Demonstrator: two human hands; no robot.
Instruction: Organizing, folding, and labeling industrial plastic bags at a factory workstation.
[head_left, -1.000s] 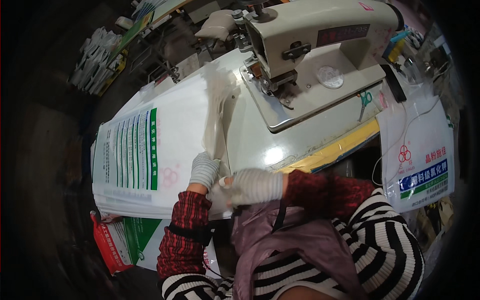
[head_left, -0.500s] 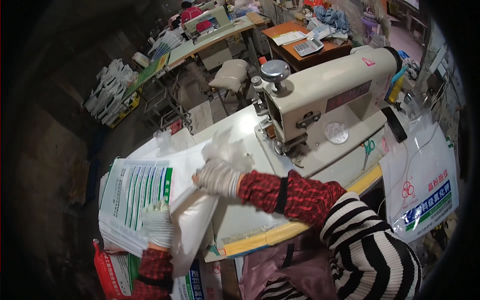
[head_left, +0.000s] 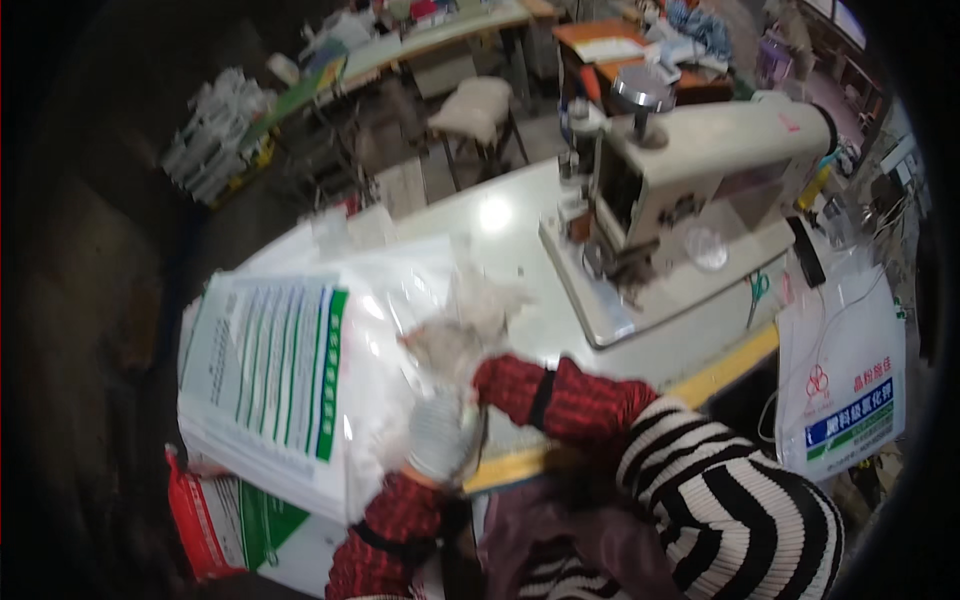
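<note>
A stack of white woven bags point(head_left: 270, 370) with green printed stripes lies on the left end of the pale table point(head_left: 500, 215). My left hand point(head_left: 440, 435), in a grey knit glove, grips the near right edge of the top bag. My right hand point(head_left: 442, 347), also gloved and blurred by motion, sits just above it, closed on a crumpled white corner of the same bag point(head_left: 482, 300). Both red sleeves come in from the lower middle. A white industrial sewing machine point(head_left: 700, 175) stands on the table to the right, apart from both hands.
A red, green and white bag point(head_left: 215, 515) hangs below the stack at the lower left. Another white printed bag point(head_left: 845, 375) hangs off the table's right end. A cushioned stool point(head_left: 478, 108) and cluttered benches stand behind. Green scissors point(head_left: 758, 288) lie by the machine.
My head has lifted, so the room behind shows more. My left hand moved right along the bag's edge to meet my right hand, which drew back toward me with the bag's corner.
</note>
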